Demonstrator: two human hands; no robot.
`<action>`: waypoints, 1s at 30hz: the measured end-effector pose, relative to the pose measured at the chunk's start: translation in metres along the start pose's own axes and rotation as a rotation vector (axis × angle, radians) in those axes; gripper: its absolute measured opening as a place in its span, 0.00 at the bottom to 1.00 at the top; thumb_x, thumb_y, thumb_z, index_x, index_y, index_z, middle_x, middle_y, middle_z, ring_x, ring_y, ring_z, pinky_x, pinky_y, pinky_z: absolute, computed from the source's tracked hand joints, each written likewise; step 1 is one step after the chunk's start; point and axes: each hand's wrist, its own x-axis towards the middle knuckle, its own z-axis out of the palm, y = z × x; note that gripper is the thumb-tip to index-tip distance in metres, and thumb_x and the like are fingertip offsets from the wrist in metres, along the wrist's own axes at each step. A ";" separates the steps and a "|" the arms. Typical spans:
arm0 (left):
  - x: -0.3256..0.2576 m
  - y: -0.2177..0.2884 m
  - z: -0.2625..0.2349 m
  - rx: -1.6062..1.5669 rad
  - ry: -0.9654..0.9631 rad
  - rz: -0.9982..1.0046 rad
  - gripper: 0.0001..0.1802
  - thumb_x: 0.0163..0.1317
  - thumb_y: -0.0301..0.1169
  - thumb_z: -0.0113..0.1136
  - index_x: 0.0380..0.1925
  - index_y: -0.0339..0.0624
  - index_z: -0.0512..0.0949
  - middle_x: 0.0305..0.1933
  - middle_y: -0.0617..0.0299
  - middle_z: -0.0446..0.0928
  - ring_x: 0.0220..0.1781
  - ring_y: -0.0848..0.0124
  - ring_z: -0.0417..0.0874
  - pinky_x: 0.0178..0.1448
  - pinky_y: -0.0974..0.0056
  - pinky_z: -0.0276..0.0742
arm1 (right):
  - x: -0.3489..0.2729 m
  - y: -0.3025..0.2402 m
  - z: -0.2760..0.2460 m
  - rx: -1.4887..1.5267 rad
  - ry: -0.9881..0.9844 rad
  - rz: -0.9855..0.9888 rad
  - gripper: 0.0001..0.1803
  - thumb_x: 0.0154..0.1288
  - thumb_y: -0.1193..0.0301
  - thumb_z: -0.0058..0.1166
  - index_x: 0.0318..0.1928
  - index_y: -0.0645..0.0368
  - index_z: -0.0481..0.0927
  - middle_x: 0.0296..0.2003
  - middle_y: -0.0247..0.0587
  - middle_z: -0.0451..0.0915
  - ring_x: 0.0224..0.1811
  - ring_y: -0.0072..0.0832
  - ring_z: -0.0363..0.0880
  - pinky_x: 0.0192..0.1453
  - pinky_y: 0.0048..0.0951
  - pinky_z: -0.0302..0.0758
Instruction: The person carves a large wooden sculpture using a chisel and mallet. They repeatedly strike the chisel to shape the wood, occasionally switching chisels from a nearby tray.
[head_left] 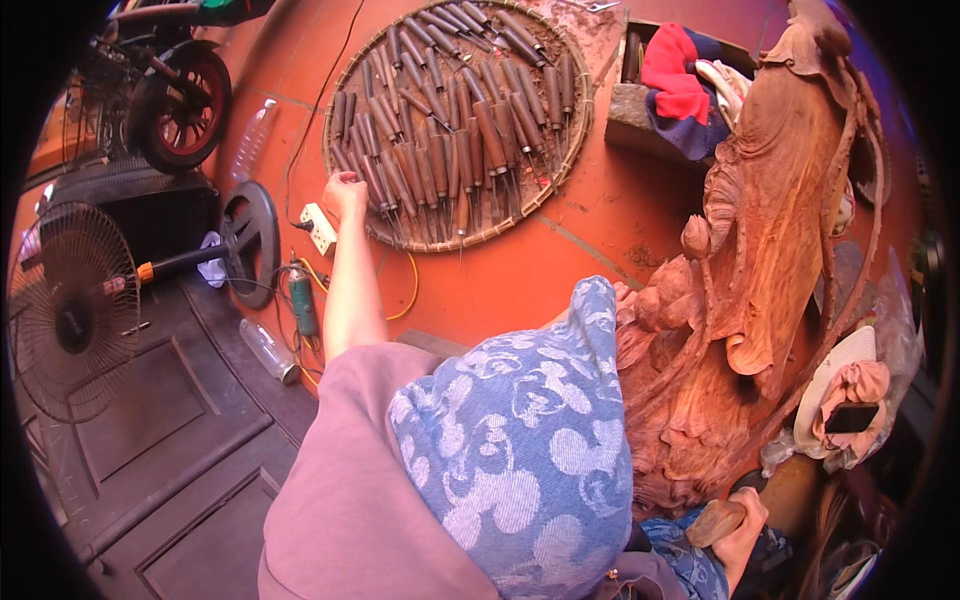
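My left arm stretches forward to the round woven tray (548, 212) on the floor, which is crowded with wood-handled carving chisels (437, 165). At its left rim my left hand (346, 194) is closed, fingers curled, beside the chisel handles; what is in it, if anything, is hidden. Low on the right, my right hand (742, 535) is wrapped round a rounded wooden block (716, 522), held over my blue patterned trouser leg. A large carved wooden sculpture (785, 200), with flower buds and draped folds, takes up the right side, near my bent knee (520, 420).
Left of the tray are a white power strip (318, 228), a green power tool (302, 298), cords and plastic bottles (268, 350). A fan (75, 320) stands by dark wooden panels (160, 400). A wooden box (632, 118) with red cloth is beyond; a phone (852, 418) lies far right.
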 end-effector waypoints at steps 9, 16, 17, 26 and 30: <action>-0.003 0.011 0.003 -0.100 -0.030 0.083 0.19 0.46 0.34 0.70 0.42 0.49 0.87 0.39 0.60 0.88 0.44 0.65 0.88 0.52 0.60 0.82 | 0.004 0.001 -0.001 0.041 -0.065 0.022 0.15 0.36 0.72 0.65 0.25 0.62 0.72 0.21 0.47 0.72 0.26 0.49 0.73 0.34 0.40 0.67; -0.007 0.025 0.018 -0.208 0.020 0.148 0.18 0.47 0.28 0.66 0.41 0.47 0.85 0.38 0.60 0.87 0.43 0.65 0.88 0.52 0.61 0.81 | 0.010 -0.009 0.001 0.029 -0.093 0.050 0.15 0.36 0.70 0.66 0.23 0.63 0.73 0.20 0.48 0.73 0.27 0.50 0.74 0.33 0.41 0.68; -0.009 0.029 0.018 -0.229 0.011 0.148 0.17 0.47 0.27 0.64 0.41 0.46 0.85 0.37 0.60 0.86 0.43 0.65 0.87 0.53 0.62 0.81 | 0.010 -0.008 0.000 0.022 -0.101 0.039 0.16 0.36 0.70 0.67 0.23 0.63 0.73 0.20 0.48 0.73 0.27 0.50 0.75 0.33 0.41 0.68; -0.027 0.067 0.007 -0.280 -0.202 0.153 0.19 0.48 0.29 0.65 0.44 0.46 0.86 0.41 0.58 0.88 0.47 0.66 0.88 0.55 0.63 0.81 | 0.013 -0.003 0.002 0.011 -0.130 0.009 0.16 0.35 0.71 0.68 0.23 0.63 0.74 0.21 0.49 0.75 0.28 0.51 0.77 0.34 0.41 0.70; -0.044 0.099 0.012 -0.326 -0.291 0.225 0.16 0.51 0.30 0.66 0.42 0.45 0.87 0.43 0.58 0.88 0.47 0.67 0.89 0.57 0.63 0.81 | 0.011 -0.003 0.001 -0.009 -0.123 0.021 0.16 0.34 0.71 0.69 0.24 0.62 0.75 0.22 0.49 0.76 0.28 0.50 0.77 0.34 0.40 0.71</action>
